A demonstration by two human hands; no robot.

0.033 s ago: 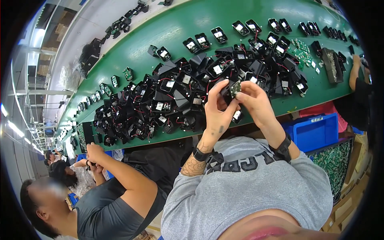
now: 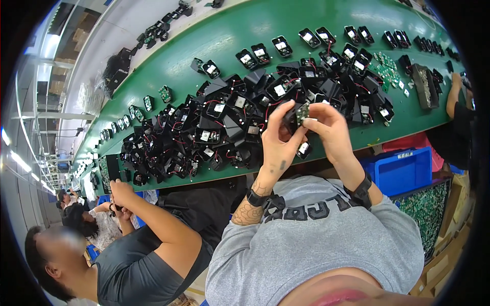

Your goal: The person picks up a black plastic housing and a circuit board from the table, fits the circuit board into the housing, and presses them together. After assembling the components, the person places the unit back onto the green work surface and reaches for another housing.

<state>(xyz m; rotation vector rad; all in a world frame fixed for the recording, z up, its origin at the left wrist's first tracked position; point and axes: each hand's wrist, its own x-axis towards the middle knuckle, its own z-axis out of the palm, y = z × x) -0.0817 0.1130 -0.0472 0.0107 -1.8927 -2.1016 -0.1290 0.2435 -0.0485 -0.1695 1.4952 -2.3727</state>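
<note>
Many housings [image 2: 233, 130] crowd the green table [image 2: 206, 48], lamps [image 2: 20, 164] seemingly beyond.

A long green worktop [image 2: 178, 66] crosses the room, and its edges look curved in this wide view. Along its far side, toward the left, runs a white surface [image 2: 120, 28]. At the left rim there is a pale grey wall [image 2: 20, 211], and near to it bright tube lamps [image 2: 20, 164] are shining in a row. White beams [image 2: 46, 117] pass above, and brown cartons [image 2: 76, 38] are stacked behind. At the right, below the worktop, stands a blue crate [image 2: 403, 176] beside brown cardboard [image 2: 444, 265].
</note>
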